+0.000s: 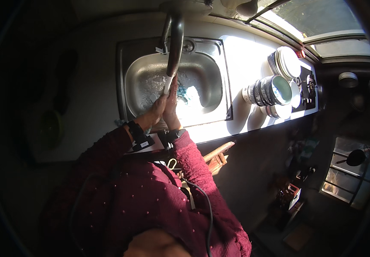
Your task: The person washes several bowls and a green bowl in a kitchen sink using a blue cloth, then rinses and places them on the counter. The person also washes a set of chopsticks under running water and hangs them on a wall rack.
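Note:
Water runs from the metal faucet (176, 48) over my two hands, which are pressed together above the steel sink basin (205, 69). My left hand (159, 107) lies against my right hand (171, 101), just under the spout. Nothing held shows between them, though the palms are hidden. A blue-and-white cloth (183, 93) lies in the basin to the right of my hands, partly lost in bright sunlight. Dark bands circle both wrists.
Right of the sink, stacked bowls (268, 91) and stacked plates (286, 62) stand on the white counter (236, 64), before a gas stove (308, 83). A green bowl (51, 127) sits in shadow at left. A wooden chair (218, 154) is below the counter edge.

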A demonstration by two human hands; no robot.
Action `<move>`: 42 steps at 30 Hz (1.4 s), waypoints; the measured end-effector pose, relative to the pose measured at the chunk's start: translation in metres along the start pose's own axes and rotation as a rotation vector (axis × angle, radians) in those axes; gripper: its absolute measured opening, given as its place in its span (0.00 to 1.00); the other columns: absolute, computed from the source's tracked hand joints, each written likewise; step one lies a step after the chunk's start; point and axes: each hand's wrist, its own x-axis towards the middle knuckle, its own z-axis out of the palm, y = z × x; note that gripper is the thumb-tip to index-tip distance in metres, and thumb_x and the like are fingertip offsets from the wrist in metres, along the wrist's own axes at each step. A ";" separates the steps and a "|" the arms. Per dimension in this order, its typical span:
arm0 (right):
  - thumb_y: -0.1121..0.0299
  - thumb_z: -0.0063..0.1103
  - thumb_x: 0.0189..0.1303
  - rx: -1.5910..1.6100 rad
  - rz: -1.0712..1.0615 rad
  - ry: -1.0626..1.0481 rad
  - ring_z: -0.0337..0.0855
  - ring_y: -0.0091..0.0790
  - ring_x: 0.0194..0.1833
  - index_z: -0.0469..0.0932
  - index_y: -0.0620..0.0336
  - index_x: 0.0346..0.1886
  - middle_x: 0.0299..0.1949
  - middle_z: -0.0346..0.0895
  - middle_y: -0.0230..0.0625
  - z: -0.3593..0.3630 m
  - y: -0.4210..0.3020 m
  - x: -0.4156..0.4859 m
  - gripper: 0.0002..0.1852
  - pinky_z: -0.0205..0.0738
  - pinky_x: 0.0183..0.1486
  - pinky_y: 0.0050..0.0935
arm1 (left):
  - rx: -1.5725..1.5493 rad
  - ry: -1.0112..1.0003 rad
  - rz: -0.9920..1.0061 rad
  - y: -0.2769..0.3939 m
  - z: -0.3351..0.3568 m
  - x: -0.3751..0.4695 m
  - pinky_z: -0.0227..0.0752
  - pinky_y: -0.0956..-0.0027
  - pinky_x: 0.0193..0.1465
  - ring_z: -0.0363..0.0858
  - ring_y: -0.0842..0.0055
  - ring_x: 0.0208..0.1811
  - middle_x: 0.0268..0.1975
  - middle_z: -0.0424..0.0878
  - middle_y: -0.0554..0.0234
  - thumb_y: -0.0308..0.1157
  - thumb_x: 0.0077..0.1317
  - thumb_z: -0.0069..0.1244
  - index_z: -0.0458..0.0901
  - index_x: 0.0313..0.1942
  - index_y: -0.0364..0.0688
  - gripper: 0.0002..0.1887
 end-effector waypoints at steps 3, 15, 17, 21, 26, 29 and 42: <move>0.58 0.34 0.76 -0.018 0.041 -0.034 0.51 0.44 0.78 0.45 0.61 0.79 0.78 0.50 0.48 0.001 -0.004 -0.008 0.33 0.45 0.78 0.36 | 0.047 0.018 0.010 0.006 -0.005 0.001 0.42 0.68 0.79 0.46 0.71 0.80 0.79 0.51 0.57 0.59 0.78 0.28 0.50 0.78 0.45 0.37; 0.48 0.22 0.80 -0.060 0.176 -0.038 0.52 0.41 0.77 0.47 0.63 0.79 0.76 0.54 0.47 -0.005 0.016 0.005 0.35 0.44 0.78 0.34 | -0.138 0.065 -0.197 0.004 0.005 -0.006 0.36 0.68 0.80 0.44 0.73 0.80 0.79 0.49 0.59 0.57 0.80 0.23 0.48 0.77 0.41 0.36; 0.46 0.20 0.80 -0.224 0.165 -0.041 0.52 0.41 0.77 0.47 0.63 0.79 0.76 0.55 0.46 0.002 0.016 -0.009 0.36 0.43 0.78 0.34 | -0.125 0.096 -0.175 0.013 -0.001 0.006 0.38 0.69 0.79 0.46 0.72 0.80 0.79 0.50 0.56 0.59 0.79 0.20 0.49 0.77 0.39 0.38; 0.49 0.19 0.81 -0.267 -0.061 0.067 0.52 0.40 0.77 0.47 0.63 0.79 0.77 0.53 0.45 0.008 0.003 -0.008 0.33 0.47 0.77 0.34 | 0.071 -0.011 0.154 0.014 -0.002 0.006 0.41 0.70 0.78 0.51 0.73 0.77 0.78 0.54 0.58 0.62 0.78 0.21 0.51 0.77 0.40 0.40; 0.51 0.20 0.80 0.209 0.094 0.059 0.57 0.42 0.75 0.46 0.60 0.79 0.76 0.54 0.47 0.011 -0.017 0.004 0.32 0.52 0.75 0.34 | -0.014 0.006 0.025 0.012 0.005 -0.008 0.42 0.70 0.77 0.51 0.74 0.77 0.77 0.56 0.58 0.63 0.77 0.22 0.53 0.77 0.42 0.39; 0.48 0.21 0.80 -0.072 0.068 0.024 0.57 0.43 0.75 0.45 0.60 0.79 0.77 0.53 0.47 0.018 -0.018 -0.011 0.34 0.52 0.74 0.34 | -0.027 0.067 -0.064 0.023 -0.004 0.008 0.45 0.69 0.77 0.52 0.74 0.77 0.77 0.56 0.57 0.63 0.77 0.22 0.54 0.76 0.42 0.40; 0.45 0.22 0.79 -0.013 0.103 0.035 0.53 0.44 0.76 0.45 0.60 0.80 0.78 0.49 0.46 0.023 -0.009 -0.011 0.36 0.48 0.76 0.34 | -0.101 0.036 -0.101 0.008 -0.029 0.029 0.46 0.67 0.77 0.53 0.72 0.77 0.76 0.58 0.59 0.63 0.77 0.26 0.52 0.77 0.44 0.39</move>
